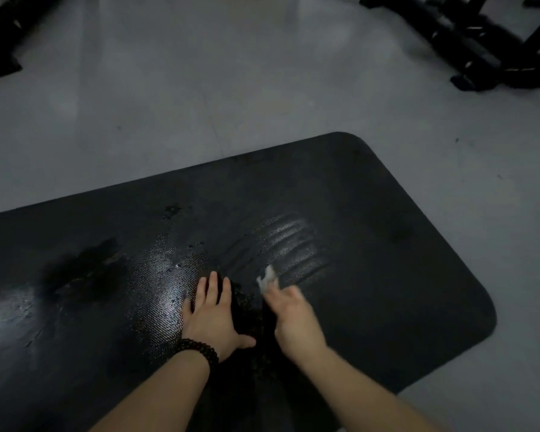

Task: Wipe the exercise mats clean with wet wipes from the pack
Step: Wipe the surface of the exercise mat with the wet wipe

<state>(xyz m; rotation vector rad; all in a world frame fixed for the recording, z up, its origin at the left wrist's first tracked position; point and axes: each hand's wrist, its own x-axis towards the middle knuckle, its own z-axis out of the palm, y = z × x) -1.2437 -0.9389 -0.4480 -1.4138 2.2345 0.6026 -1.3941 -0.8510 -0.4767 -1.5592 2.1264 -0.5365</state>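
Observation:
A black exercise mat with rounded corners lies on the grey floor, its textured surface shiny with wet streaks near the middle. My left hand, with a dark bead bracelet on the wrist, presses flat on the mat with fingers spread. Just to its right, my right hand is blurred and holds a small white wet wipe against the mat, below a patch of fresh wet stripes. The pack of wipes is out of view.
Grey floor surrounds the mat. Black gym equipment frames stand at the top right and top left. A dull dark smudge marks the mat's left part.

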